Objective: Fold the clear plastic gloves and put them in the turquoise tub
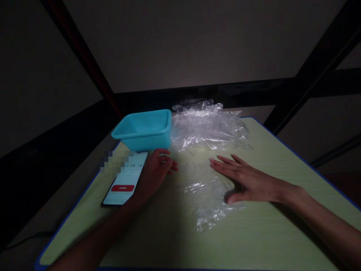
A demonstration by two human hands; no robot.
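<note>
A clear plastic bag (207, 188) lies spread and wrinkled on the light green table (158, 241). My right hand (242, 177) rests over its right side, palm down, with the fingers stretched and the thumb apart. Just off the bag's upper left edge is my left hand (160, 165), its fingers loosely bent and apart, with nothing visible between them. Behind both hands sits a crumpled heap of clear plastic bags (208, 128).
At the back left stands a turquoise plastic basin (146, 139), against the heap of bags. A phone (126, 180) with a lit timer screen lies beside my left wrist. The table has a blue edge (324, 173), and a wall (197, 45) rises behind it.
</note>
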